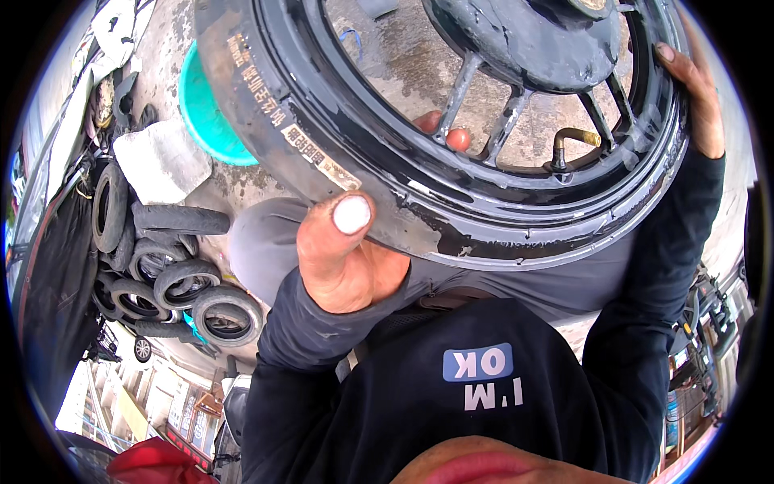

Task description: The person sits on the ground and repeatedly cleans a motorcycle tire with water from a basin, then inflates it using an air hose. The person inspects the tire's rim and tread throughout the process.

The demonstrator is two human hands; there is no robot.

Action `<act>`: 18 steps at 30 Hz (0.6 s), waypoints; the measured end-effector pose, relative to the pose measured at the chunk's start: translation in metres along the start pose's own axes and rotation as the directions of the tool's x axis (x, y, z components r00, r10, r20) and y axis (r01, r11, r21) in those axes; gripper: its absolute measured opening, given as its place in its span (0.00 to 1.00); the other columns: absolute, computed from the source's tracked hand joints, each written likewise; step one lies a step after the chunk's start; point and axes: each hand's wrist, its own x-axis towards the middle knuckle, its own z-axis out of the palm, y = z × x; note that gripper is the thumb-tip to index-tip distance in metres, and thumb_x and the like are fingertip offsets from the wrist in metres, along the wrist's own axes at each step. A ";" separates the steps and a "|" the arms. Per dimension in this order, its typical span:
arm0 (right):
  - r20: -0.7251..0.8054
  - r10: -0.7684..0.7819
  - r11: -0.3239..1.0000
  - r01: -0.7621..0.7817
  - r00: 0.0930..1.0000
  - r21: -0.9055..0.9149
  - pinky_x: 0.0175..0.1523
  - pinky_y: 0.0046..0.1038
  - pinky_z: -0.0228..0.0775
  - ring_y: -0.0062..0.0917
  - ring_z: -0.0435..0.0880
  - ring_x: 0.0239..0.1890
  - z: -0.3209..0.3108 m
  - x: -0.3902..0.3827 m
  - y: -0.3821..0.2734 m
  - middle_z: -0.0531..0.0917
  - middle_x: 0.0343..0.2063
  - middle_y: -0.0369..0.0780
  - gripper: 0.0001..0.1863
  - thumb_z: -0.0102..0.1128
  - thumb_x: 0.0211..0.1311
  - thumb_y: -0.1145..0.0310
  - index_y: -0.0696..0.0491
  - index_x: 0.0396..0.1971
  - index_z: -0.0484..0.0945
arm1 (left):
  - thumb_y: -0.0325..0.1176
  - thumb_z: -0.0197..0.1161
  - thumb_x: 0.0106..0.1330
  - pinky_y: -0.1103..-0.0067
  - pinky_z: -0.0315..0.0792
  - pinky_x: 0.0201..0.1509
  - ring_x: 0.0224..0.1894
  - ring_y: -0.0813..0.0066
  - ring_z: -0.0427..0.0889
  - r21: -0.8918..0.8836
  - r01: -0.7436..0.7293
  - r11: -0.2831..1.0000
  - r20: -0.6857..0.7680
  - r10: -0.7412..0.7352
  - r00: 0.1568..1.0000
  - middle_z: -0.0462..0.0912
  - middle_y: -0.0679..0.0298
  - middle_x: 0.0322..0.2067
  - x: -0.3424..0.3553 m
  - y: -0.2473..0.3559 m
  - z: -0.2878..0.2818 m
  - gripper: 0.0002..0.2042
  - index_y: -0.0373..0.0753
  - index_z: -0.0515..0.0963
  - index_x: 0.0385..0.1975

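A black spoked motorcycle wheel rim (516,234) is held tilted over my lap, its grey paint scuffed and worn. My left hand (347,250) grips the wide outer band at the lower left. Its thumb presses on the band near a printed label, and fingertips show between the spokes. On the far right side, my right hand (695,97) is closed round the rim's edge with the thumb on top; its other fingers are hidden. A bent valve stem (564,149) with a brass-coloured end sticks up inside the rim. The dark round hub (524,40) is partly cut off above.
To the left, several worn tyres (185,282) lie heaped on the concrete ground. A green basin (211,113) stands partly behind the wheel rim, beside a pale flat slab (163,161). Dark sheeting (56,290) hangs along the left edge. Red material (157,461) shows at the lower left.
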 end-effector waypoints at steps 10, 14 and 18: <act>0.152 0.080 0.987 -0.056 0.985 -0.154 0.59 0.25 0.72 0.29 0.84 0.51 -0.042 0.020 0.020 0.81 0.55 0.48 0.40 0.57 0.59 0.64 0.57 0.72 0.58 | 0.43 0.63 0.62 0.49 0.65 0.70 0.64 0.39 0.71 0.034 -0.113 0.993 0.206 0.103 0.973 0.72 0.39 0.60 0.000 -0.002 -0.012 0.36 0.28 0.62 0.67; 0.199 0.149 0.962 -0.096 0.969 -0.255 0.63 0.26 0.71 0.30 0.84 0.54 -0.070 0.033 0.026 0.81 0.55 0.47 0.38 0.57 0.64 0.60 0.56 0.72 0.59 | 0.46 0.63 0.60 0.48 0.66 0.69 0.63 0.37 0.72 0.063 -0.163 0.985 0.262 0.142 0.955 0.74 0.37 0.58 0.003 -0.004 -0.010 0.37 0.26 0.64 0.65; 0.168 0.168 0.937 -0.104 0.971 -0.334 0.63 0.28 0.72 0.31 0.83 0.55 -0.087 0.035 0.034 0.78 0.58 0.48 0.38 0.57 0.64 0.59 0.56 0.72 0.59 | 0.48 0.63 0.60 0.50 0.68 0.68 0.63 0.37 0.73 -0.096 -0.191 0.977 0.232 0.209 0.950 0.74 0.37 0.58 0.005 -0.019 -0.018 0.38 0.26 0.64 0.65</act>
